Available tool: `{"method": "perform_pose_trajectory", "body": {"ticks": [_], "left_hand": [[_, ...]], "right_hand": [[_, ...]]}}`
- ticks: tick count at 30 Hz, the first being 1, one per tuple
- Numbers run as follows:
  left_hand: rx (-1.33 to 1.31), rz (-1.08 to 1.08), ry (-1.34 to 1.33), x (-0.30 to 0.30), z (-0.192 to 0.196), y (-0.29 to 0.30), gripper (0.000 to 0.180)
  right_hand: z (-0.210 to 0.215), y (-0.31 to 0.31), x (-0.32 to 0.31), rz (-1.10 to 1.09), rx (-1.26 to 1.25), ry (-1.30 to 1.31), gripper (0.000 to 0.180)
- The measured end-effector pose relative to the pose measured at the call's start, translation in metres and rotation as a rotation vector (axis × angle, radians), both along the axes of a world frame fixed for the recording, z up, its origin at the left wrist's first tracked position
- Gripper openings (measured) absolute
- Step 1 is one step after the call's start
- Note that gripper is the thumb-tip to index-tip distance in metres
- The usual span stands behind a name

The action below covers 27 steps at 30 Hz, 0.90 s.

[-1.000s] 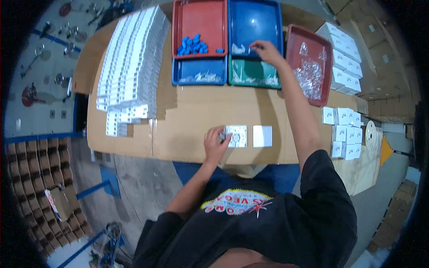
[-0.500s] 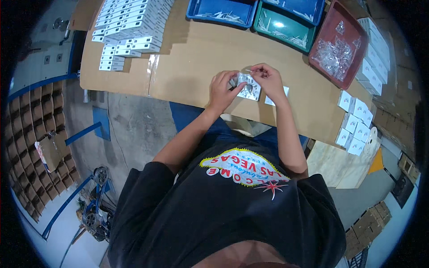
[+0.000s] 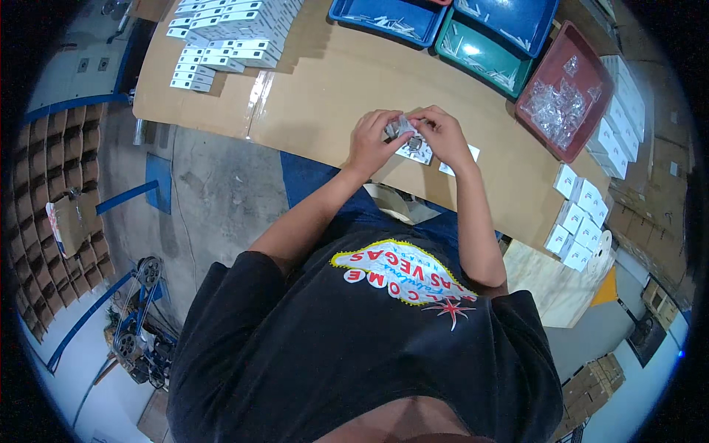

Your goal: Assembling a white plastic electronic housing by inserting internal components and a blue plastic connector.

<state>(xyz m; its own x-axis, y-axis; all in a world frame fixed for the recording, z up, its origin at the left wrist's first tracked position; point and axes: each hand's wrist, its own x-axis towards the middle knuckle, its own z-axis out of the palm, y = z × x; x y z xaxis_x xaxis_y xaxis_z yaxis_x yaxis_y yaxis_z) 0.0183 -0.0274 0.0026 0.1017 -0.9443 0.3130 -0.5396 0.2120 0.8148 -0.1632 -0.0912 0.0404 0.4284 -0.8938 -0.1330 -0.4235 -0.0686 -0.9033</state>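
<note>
My left hand point(image 3: 371, 143) is closed around a small clear plastic bag point(image 3: 399, 127) above the cardboard-covered table. Fingers of my right hand point(image 3: 444, 136) are pinched together at the bag's right side; what lies between them is too small to make out. Just below the fingers is a white printed box or card point(image 3: 422, 153) with a dark shape at its middle, partly hidden by my hands. A flat white card point(image 3: 465, 159) lies under my right wrist.
Small white boxes point(image 3: 251, 37) are stacked at the far left. Blue point(image 3: 413, 34) and green point(image 3: 496, 83) trays hold thin white sticks; a red tray point(image 3: 526, 117) holds clear bags point(image 3: 557, 103). More white boxes point(image 3: 587, 203) sit along the right edge.
My right fingers, which held a small white stick above the printed piece, have come in against the bag; the stick no longer shows. The bag is lifted more into view. The whole view has shifted slightly.
</note>
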Motion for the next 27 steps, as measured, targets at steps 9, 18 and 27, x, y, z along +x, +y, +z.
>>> {"method": "perform_pose_trajectory", "body": {"ticks": [9, 18, 27], "left_hand": [[-0.001, -0.018, 0.031, -0.003, 0.004, 0.0, 0.042], [0.023, -0.013, -0.019, -0.004, 0.005, 0.002, 0.04], [0.048, -0.01, -0.01, -0.005, 0.004, 0.001, 0.039]], "right_hand": [[0.006, -0.013, -0.041, -0.251, 0.078, 0.032, 0.016], [0.013, -0.098, -0.102, -0.345, -0.288, 0.289, 0.017], [-0.011, -0.178, -0.101, -0.165, -0.361, 0.675, 0.016]]}}
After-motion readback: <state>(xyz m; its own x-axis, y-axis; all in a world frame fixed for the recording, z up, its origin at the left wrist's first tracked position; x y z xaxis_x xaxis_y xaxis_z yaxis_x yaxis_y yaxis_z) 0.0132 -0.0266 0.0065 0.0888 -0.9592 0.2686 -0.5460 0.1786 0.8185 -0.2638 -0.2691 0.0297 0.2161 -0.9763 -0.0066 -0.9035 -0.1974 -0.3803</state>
